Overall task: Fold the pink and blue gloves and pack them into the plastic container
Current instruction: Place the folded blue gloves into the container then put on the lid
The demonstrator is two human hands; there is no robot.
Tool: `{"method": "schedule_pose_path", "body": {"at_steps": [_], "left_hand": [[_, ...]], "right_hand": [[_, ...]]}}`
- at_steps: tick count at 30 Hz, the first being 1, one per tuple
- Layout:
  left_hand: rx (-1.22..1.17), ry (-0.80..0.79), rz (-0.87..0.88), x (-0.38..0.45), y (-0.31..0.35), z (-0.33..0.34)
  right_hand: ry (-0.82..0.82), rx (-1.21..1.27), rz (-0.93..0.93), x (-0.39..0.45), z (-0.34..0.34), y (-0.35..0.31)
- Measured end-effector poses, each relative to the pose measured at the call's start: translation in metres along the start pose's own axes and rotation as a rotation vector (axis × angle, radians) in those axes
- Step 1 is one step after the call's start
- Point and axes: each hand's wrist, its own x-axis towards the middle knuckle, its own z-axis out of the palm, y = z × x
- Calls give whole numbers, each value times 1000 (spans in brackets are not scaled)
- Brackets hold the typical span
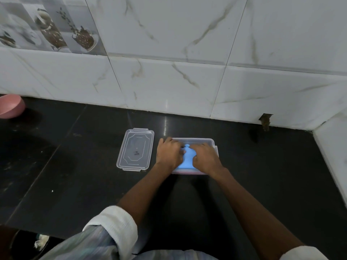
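A clear plastic container (pixel 211 142) sits on the black counter, a little right of centre. A folded blue glove (pixel 186 159) lies inside it, and a pink strip (pixel 187 172) shows through the near wall beneath it. My left hand (pixel 169 152) presses down on the glove's left side, fingers reaching into the container. On the glove's right side my right hand (pixel 205 156) presses as well, its thumb against the blue rubber. Both hands hide most of the glove's edges.
The container's clear lid (pixel 135 149) lies flat just left of it. A pink bowl (pixel 11 106) stands at the far left edge. White marble-tiled walls close off the counter at the back and on the right.
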Motion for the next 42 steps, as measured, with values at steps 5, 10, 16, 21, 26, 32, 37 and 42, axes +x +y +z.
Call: {"method": "schedule_pose_path", "body": {"at_steps": [5,10,16,21,26,32,37,42], "left_hand": [[-377,396,-72,-33,-1,6],[-615,411,-272,-56,-17,5],[-598,274,-569,-67,-58,7],[-324,11,-544,-72,-79,10],[-207,-24,-562,-70,-68,15],[-188,-79,-687,-65,-62,-4],[-237,336,-577,-51,-59,-51],[-286,512,-341,-30,-47,-84]], "right_hand": [[411,28,-123,-20,3,-10],[396,164,-140,-19,1,-28],[270,135,-148,-10,9,-47],[242,160,-128,-3,10,-61],[131,158,-5,3,9,-58],[116,270,18,-1,19,-47],[91,574,79,-2,16,-31],[253,945,207,-3,3,-22]]}}
